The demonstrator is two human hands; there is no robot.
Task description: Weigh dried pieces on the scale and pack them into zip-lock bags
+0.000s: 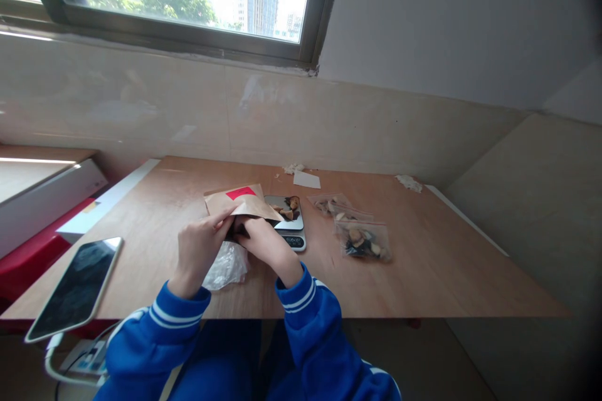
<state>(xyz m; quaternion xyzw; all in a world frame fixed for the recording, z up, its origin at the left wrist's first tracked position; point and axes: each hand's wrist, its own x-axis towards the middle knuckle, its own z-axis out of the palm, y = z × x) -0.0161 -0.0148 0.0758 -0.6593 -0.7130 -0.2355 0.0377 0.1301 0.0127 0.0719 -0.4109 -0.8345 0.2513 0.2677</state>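
Observation:
My left hand (202, 247) grips the edge of a brown paper bag (249, 205) with a red label, tilted with its mouth toward me. Inside that mouth is my right hand (263, 239); its fingers are hidden by the bag, so I cannot see what they touch. Just behind and right of the bag stands a kitchen scale (297, 240), with dried brown pieces (288, 210) on its plate. A crumpled clear plastic bag (228, 266) lies under my hands.
Several zip bags (364, 241) of dried pieces lie right of the scale. A white card (306, 180) and crumpled tissue (294, 168) are at the back, more tissue (408, 183) at the far right. A tablet (78, 288) with a charging cable (51, 357) sits at the left edge.

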